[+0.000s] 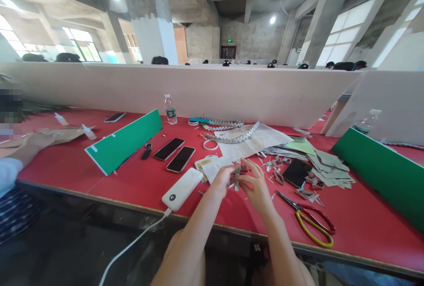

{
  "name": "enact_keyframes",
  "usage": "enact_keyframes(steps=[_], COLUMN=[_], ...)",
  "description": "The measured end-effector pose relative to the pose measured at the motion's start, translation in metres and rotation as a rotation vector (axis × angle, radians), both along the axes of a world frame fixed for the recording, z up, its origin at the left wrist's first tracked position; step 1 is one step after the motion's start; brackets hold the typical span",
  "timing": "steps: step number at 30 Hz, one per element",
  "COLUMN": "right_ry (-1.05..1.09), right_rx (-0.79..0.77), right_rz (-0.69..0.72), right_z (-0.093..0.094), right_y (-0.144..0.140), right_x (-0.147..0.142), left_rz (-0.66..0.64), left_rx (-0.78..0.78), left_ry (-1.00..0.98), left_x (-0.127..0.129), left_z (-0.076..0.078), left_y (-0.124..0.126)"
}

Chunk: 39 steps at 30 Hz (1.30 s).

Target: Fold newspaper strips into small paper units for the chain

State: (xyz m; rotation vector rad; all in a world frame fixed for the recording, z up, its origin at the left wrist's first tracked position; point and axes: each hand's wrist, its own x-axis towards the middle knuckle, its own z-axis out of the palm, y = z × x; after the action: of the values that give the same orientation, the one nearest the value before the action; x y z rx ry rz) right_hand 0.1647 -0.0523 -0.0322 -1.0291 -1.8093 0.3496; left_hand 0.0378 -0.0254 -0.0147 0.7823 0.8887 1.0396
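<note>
My left hand [224,181] is closed on a narrow paper strip [237,184], held upright a little above the red table. From the other side my right hand [254,185] has its thumb and fingers on the same strip, its other fingers bent and partly spread. Part of the strip is hidden behind the fingers. Just right of my hands lie loose folded paper pieces [278,175]. Behind them, a braided chain of folded paper [243,138] curves over a printed sheet [265,138]. Scissors [308,219] with red and yellow handles lie to the right.
A white power bank [182,189] with a cable and two phones [180,159] lie left of my hands. Green dividers [126,144] stand on both sides. Paper stacks [331,166] and a dark phone [297,173] are at right. A bottle [170,110] stands behind; another person's arm [29,149] shows at left.
</note>
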Motion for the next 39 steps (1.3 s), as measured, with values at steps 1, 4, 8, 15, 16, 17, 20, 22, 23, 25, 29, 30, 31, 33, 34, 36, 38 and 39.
enact_keyframes(steps=[1,4,8,15,16,17,20,22,23,25,29,30,31,33,34,36,38,39], right_ry=[-0.017,-0.058,-0.096,-0.109,-0.094,-0.073,-0.006,0.02,0.028,0.043,0.068,0.073,0.078,0.08,0.073,0.043,0.015,0.011], right_rx=[0.009,0.045,0.092,0.047,0.022,-0.006,-0.081,-0.107,-0.107,-0.074,0.03,0.036,0.035,0.025,0.019,-0.006,-0.046,-0.067], right_rz=[-0.004,-0.018,-0.033,-0.031,-0.051,-0.074,-0.105,-0.081,-0.071,-0.068,-0.1,-0.104,-0.103,-0.089,-0.079,-0.072,-0.091,-0.106], right_z=[-0.001,-0.002,-0.004,-0.009,-0.011,-0.012,-0.013,-0.012,-0.011,-0.007,0.0,0.002,0.002,0.002,0.001,-0.001,-0.002,-0.002], right_y=[0.0,0.0,0.001,0.004,0.005,0.006,0.006,0.005,0.004,0.001,-0.003,-0.004,-0.004,-0.004,-0.004,-0.002,-0.001,-0.001], right_x=[0.0,0.003,0.008,0.011,0.011,0.011,0.011,0.011,0.01,0.009,0.007,0.007,0.007,0.007,0.007,0.007,0.008,0.008], left_rz=[0.014,0.055,0.082,0.074,0.07,0.069,0.077,0.097,0.114,0.149,0.163,0.162,0.162,0.168,0.171,0.16,0.118,0.096], left_rx=[-0.005,0.02,0.062,0.2,0.22,0.243,0.315,0.322,0.311,0.275,0.233,0.228,0.226,0.228,0.23,0.239,0.268,0.283], left_ry=[-0.014,-0.029,-0.044,-0.018,-0.009,0.001,0.035,0.047,0.049,0.052,0.065,0.068,0.071,0.075,0.077,0.082,0.088,0.089], left_x=[0.0,0.0,-0.003,-0.005,-0.003,-0.002,0.003,0.004,0.004,0.004,0.003,0.003,0.003,0.003,0.003,0.004,0.005,0.005], left_z=[-0.001,-0.001,0.008,0.015,0.013,0.012,0.01,0.01,0.011,0.011,0.009,0.009,0.009,0.009,0.009,0.009,0.01,0.01], left_y=[0.001,0.002,-0.001,-0.005,-0.005,-0.004,-0.003,-0.002,-0.002,-0.002,-0.001,0.0,0.0,0.0,0.0,-0.002,-0.003,-0.004])
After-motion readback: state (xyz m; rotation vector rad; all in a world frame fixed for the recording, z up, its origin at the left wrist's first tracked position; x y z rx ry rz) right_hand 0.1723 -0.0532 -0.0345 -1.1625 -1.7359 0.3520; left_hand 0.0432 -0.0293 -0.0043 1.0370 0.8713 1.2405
